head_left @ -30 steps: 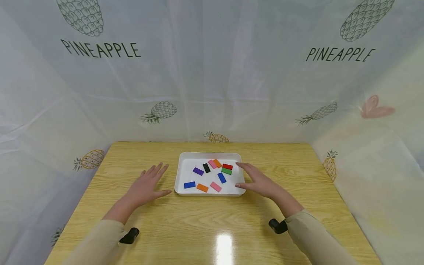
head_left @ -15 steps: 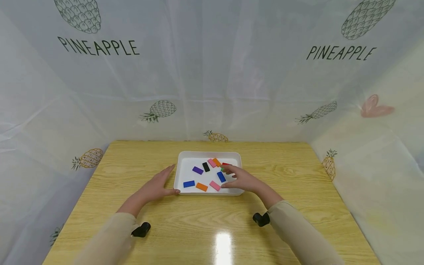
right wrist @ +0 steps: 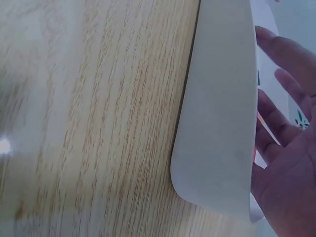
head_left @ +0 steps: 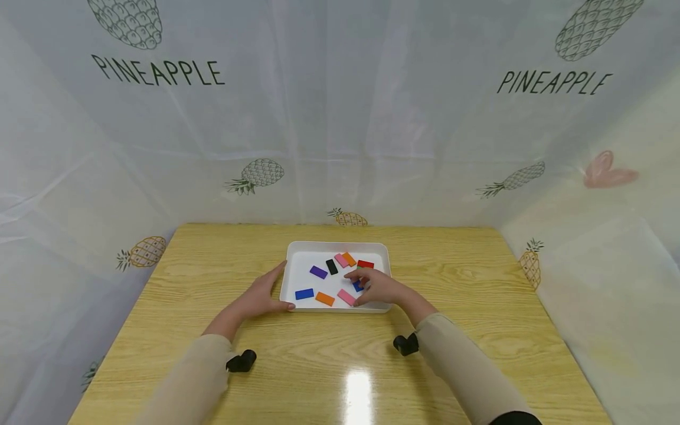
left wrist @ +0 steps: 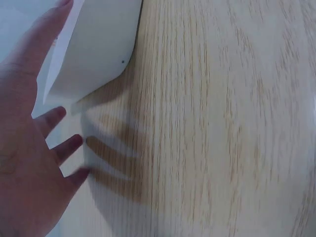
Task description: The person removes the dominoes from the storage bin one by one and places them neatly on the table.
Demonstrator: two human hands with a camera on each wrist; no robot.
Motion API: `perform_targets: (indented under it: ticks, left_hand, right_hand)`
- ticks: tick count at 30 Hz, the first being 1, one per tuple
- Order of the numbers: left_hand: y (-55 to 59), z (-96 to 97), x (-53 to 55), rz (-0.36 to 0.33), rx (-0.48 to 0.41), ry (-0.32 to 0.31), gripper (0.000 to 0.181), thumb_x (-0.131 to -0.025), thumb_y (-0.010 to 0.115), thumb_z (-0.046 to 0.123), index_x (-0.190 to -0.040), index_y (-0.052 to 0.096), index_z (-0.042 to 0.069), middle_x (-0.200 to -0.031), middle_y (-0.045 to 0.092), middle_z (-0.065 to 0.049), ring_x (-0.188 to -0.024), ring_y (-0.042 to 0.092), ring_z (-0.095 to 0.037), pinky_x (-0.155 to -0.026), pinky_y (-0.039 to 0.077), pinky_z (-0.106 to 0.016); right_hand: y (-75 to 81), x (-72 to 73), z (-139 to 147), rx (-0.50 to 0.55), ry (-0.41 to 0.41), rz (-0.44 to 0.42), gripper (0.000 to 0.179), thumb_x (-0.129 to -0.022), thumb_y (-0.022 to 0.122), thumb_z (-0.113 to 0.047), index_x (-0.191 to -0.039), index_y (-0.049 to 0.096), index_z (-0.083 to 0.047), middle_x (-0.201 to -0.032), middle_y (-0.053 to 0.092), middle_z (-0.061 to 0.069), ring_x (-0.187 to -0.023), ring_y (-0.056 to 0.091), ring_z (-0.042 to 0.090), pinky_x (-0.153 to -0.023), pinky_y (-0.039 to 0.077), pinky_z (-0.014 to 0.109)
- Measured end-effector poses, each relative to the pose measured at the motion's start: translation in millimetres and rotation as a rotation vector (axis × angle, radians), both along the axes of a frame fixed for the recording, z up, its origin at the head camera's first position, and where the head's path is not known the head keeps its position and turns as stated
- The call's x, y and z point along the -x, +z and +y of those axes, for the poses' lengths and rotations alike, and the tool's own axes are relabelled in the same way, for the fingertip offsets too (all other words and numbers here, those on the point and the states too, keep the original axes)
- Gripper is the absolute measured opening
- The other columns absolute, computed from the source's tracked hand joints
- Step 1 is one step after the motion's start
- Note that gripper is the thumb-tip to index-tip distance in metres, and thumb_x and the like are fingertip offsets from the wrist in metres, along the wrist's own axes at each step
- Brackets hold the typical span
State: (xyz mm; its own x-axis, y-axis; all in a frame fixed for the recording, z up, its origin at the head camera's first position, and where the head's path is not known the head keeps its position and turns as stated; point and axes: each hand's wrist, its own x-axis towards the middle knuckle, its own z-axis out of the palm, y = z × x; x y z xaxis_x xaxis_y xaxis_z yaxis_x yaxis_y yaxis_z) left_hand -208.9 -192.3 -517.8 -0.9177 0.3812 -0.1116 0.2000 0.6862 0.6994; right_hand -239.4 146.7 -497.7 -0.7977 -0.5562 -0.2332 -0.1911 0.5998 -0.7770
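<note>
A white shallow tray [head_left: 334, 310] lies on the table with several small coloured rectangular blocks in it. My left hand [head_left: 260, 295] is at its left end, thumb by the front left corner and fingers along the side; the left wrist view shows those fingers spread beside the tray wall [left wrist: 103, 49]. My right hand [head_left: 379, 286] reaches over the tray's right part, fingers loosely bent, thumb tip close to a pink block [head_left: 346, 297]. Under this hand a blue block [head_left: 358, 286] is partly covered, and a green one is mostly hidden beside the red block [head_left: 365, 264].
Left in the tray are a blue block [head_left: 304, 294], an orange block [head_left: 325, 298] and a purple block [head_left: 319, 272]. A black block [head_left: 332, 267] lies near the middle. Behind the wooden table [head_left: 446, 254] hangs a pineapple-printed cloth [head_left: 350, 118].
My left hand has come in from the left to the tray's edge. My right hand has moved left from the tray's right edge to over the blocks. The blocks stay put.
</note>
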Motion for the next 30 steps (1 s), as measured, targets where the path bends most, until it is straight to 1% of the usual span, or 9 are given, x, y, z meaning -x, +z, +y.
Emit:
perform_targets:
  ticks: [3,5,8,12,16,19,22,26,30]
  left_hand:
    - [-0.3,0.4,0.5,-0.025,0.026,0.0,0.12,-0.07,0.084,0.052,-0.158,0.012,0.012,-0.158,0.021,-0.021,-0.142,0.014,-0.047,-0.108,0.01,-0.068]
    - [-0.7,0.2,0.4,-0.05,0.037,0.004,0.121,-0.07,0.083,0.052,-0.158,0.01,0.013,-0.158,0.019,-0.023,-0.142,0.008,-0.05,-0.106,0.002,-0.07]
    - [-1.4,0.0,-0.4,-0.098,0.03,0.021,0.124,-0.07,0.084,0.051,-0.158,0.005,0.016,-0.159,0.013,-0.022,-0.143,-0.001,-0.049,-0.105,-0.006,-0.069]
    - [-5.2,-0.3,-0.7,-0.129,0.019,0.02,0.125,-0.071,0.083,0.051,-0.158,0.001,0.016,-0.16,0.009,-0.022,-0.143,-0.006,-0.047,-0.106,-0.009,-0.067]
    - [-9.3,-0.7,-0.3,-0.143,0.011,0.015,0.125,-0.073,0.082,0.051,-0.158,-0.004,0.018,-0.161,0.005,-0.019,-0.144,-0.009,-0.044,-0.105,-0.013,-0.066]
    - [-9.7,-0.7,-0.6,-0.147,0.0,0.008,0.124,-0.074,0.081,0.051,-0.158,-0.005,0.02,-0.162,0.004,-0.017,-0.144,-0.011,-0.043,-0.105,-0.015,-0.066]
    - [-8.5,-0.3,-1.6,-0.153,-0.007,0.005,0.123,-0.074,0.081,0.051,-0.158,-0.003,0.022,-0.162,0.006,-0.016,-0.144,-0.012,-0.044,-0.104,-0.016,-0.065]
    - [-8.6,-0.1,-2.5,-0.159,-0.014,0.016,0.122,-0.073,0.082,0.05,-0.158,-0.002,0.024,-0.162,0.006,-0.015,-0.144,-0.013,-0.043,-0.104,-0.017,-0.065]
    - [-10.2,0.5,-2.7,-0.154,-0.036,0.023,0.121,-0.073,0.083,0.048,-0.158,-0.001,0.024,-0.162,0.008,-0.014,-0.144,-0.014,-0.042,-0.104,-0.018,-0.064]
  right_hand:
    - [-3.6,2.7,-2.0,-0.03,0.022,0.017,0.058,-0.074,0.086,-0.012,-0.128,0.064,-0.012,-0.116,0.056,0.006,-0.097,0.049,0.025,-0.08,0.047,0.035]
    - [-5.1,3.9,-3.9,-0.054,0.035,0.025,0.056,-0.074,0.086,-0.011,-0.126,0.066,-0.015,-0.118,0.056,0.005,-0.097,0.047,0.024,-0.083,0.046,0.036]
    - [-7.3,5.0,-6.1,-0.097,0.038,0.017,0.053,-0.075,0.085,-0.01,-0.125,0.067,-0.019,-0.127,0.053,0.005,-0.107,0.046,0.023,-0.094,0.043,0.039]
    - [-8.6,4.4,-8.4,-0.149,0.01,-0.015,0.049,-0.077,0.084,-0.011,-0.121,0.07,-0.026,-0.138,0.045,0.007,-0.12,0.042,0.025,-0.105,0.037,0.043]
    - [-9.4,4.2,-10.9,-0.177,-0.017,-0.027,0.044,-0.078,0.084,-0.015,-0.117,0.071,-0.029,-0.141,0.043,0.009,-0.125,0.039,0.026,-0.107,0.034,0.045]
    - [-9.9,4.5,-12.5,-0.186,-0.032,-0.024,0.042,-0.077,0.084,-0.017,-0.115,0.072,-0.031,-0.139,0.044,0.008,-0.123,0.04,0.026,-0.107,0.034,0.044]
    - [-10.0,4.5,-13.8,-0.196,-0.037,-0.015,0.041,-0.077,0.085,-0.017,-0.113,0.073,-0.032,-0.134,0.046,0.007,-0.12,0.042,0.024,-0.106,0.035,0.042]
    - [-12.2,5.2,-16.1,-0.211,-0.038,0.005,0.039,-0.076,0.085,-0.018,-0.111,0.073,-0.031,-0.126,0.048,0.005,-0.115,0.044,0.022,-0.104,0.037,0.041]
    - [-15.0,5.4,-16.6,-0.215,-0.048,0.022,0.037,-0.075,0.086,-0.018,-0.109,0.074,-0.03,-0.123,0.049,0.005,-0.113,0.044,0.021,-0.102,0.038,0.04]
